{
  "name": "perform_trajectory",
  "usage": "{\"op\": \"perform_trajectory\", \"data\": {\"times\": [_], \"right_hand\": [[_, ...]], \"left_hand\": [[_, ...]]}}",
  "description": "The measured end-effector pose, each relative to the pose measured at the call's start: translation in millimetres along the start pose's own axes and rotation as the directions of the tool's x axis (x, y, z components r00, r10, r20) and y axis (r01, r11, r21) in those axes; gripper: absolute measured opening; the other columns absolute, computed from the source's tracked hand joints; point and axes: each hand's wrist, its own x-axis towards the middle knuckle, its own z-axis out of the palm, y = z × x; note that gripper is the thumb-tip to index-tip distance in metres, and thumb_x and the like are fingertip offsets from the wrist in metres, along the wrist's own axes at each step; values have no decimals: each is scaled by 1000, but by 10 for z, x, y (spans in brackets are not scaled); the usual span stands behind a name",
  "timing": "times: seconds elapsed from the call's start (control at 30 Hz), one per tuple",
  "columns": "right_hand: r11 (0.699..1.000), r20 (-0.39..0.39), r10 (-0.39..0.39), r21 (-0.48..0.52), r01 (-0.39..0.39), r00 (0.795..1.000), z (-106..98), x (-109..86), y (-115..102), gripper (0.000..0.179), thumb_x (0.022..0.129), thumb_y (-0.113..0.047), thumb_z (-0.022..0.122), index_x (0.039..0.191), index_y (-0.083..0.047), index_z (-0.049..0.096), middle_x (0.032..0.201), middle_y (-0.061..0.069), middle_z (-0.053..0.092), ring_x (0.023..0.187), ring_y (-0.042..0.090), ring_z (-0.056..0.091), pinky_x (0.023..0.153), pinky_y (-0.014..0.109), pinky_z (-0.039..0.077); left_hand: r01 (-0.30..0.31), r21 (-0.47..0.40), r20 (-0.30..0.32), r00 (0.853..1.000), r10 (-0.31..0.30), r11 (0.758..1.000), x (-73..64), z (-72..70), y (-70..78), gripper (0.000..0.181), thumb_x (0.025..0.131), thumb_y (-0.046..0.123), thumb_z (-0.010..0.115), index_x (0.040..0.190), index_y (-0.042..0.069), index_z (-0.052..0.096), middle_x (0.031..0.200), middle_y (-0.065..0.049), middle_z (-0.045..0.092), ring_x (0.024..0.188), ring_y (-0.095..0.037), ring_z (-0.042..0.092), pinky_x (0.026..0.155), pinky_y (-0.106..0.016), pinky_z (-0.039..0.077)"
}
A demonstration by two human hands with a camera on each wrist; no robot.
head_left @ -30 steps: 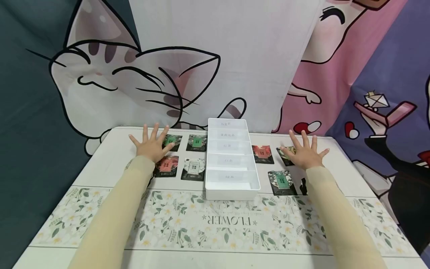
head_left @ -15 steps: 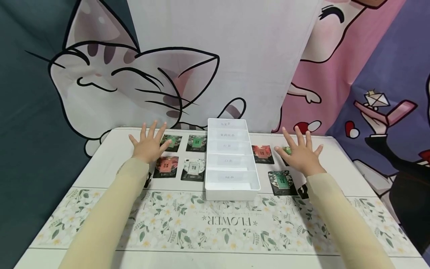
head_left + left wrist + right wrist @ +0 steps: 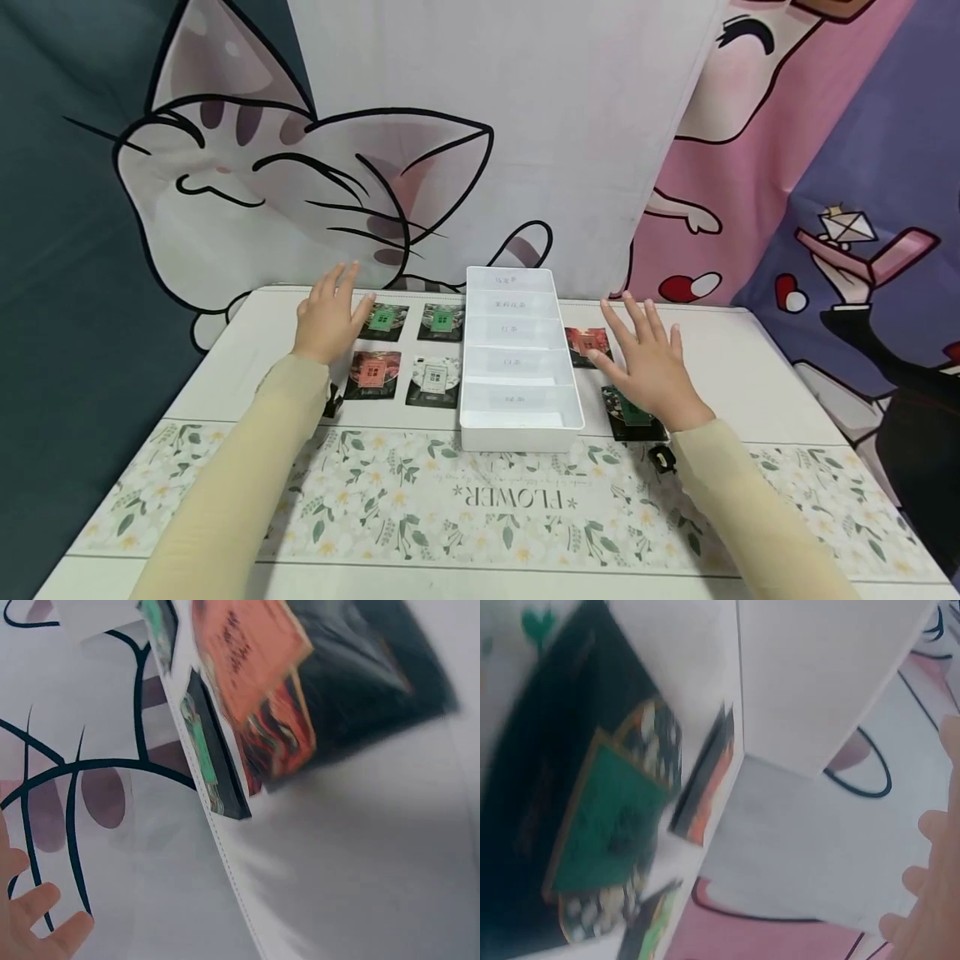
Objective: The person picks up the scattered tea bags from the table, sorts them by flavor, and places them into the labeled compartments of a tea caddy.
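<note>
Standing centrally, a rectangular white plastic five-compartment box has at right a square green-labelled black packet partly hidden by the empty, spread-fingered right hand, while the empty left hand extends its fingers beside a square green-and-black packet.

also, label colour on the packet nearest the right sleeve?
Green label; shows best in right wrist view, slightly blurred.

White table — box, sachets atop
</note>
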Motion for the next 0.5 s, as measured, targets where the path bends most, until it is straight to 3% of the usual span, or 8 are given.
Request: {"op": "perform_trajectory", "data": {"times": [0.1, 0.23, 0.5], "right_hand": [[997, -46, -78, 22, 79, 996, 65, -56, -53, 77, 102, -54, 52, 164, -25, 18, 171, 8, 5, 155, 39, -2, 116, 74, 0], [987, -76, -145, 53, 149, 986, 142, -103, -120, 75, 102, -47, 55, 164, -21, 21, 169, 11, 14, 155, 40, 6, 118, 72, 6], [979, -17, -170, 111, 171, 985, 216, -149, -232, 73, 105, -48, 49, 164, -16, 20, 171, 5, 11, 156, 33, 7, 122, 62, 8]], "left_hand": [[29, -65, 1, 1000, -29, 997, 20, 18, 4, 68, 108, 52, 33, 163, 14, 24, 164, -21, 24, 147, -46, 26, 109, -74, 26], [93, -144, 50, 995, -86, 985, 40, 35, -15, 67, 108, 51, 31, 162, 13, 24, 162, -24, 27, 144, -50, 30, 111, -73, 26], [174, -284, 167, 977, -130, 943, 67, 68, -82, 62, 110, 34, 39, 159, -1, 24, 155, -32, 31, 137, -49, 40, 112, -62, 37]]}}
